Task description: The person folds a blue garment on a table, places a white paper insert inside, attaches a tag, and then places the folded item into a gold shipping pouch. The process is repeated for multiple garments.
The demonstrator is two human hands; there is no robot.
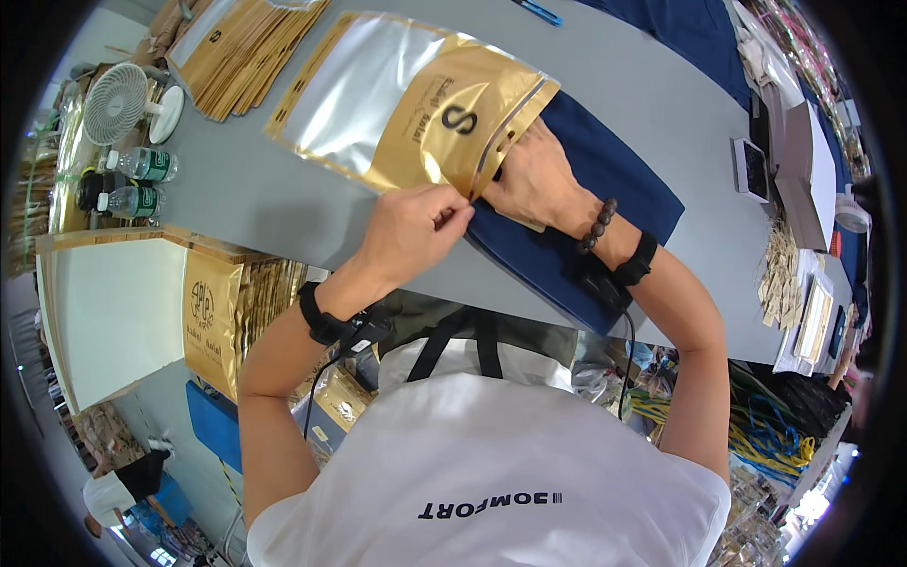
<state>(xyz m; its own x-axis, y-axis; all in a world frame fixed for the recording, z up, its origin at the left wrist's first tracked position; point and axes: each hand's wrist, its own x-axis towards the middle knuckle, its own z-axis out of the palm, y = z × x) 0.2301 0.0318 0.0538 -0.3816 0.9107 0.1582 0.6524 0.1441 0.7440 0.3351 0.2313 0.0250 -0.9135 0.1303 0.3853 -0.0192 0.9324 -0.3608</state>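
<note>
A gold plastic zip bag [418, 106] with a clear window lies across the grey table. My left hand [418, 230] pinches the near corner of its zip edge between thumb and fingers. At the bag's mouth, my right hand [535, 173] has its fingers partly hidden by the bag's edge; it rests over a folded dark blue garment [602, 170], and what the fingers grip cannot be seen. The garment lies on the table, partly under the bag and my right wrist. A small piece of a pale tag shows below my right hand.
A stack of gold bags [244, 60] lies at the back left, near a white fan [117, 103] and water bottles [145, 164]. An open carton [117, 312] holds more gold bags. A blue cutter [540, 11] lies at the far edge; tags [779, 276] lie at right.
</note>
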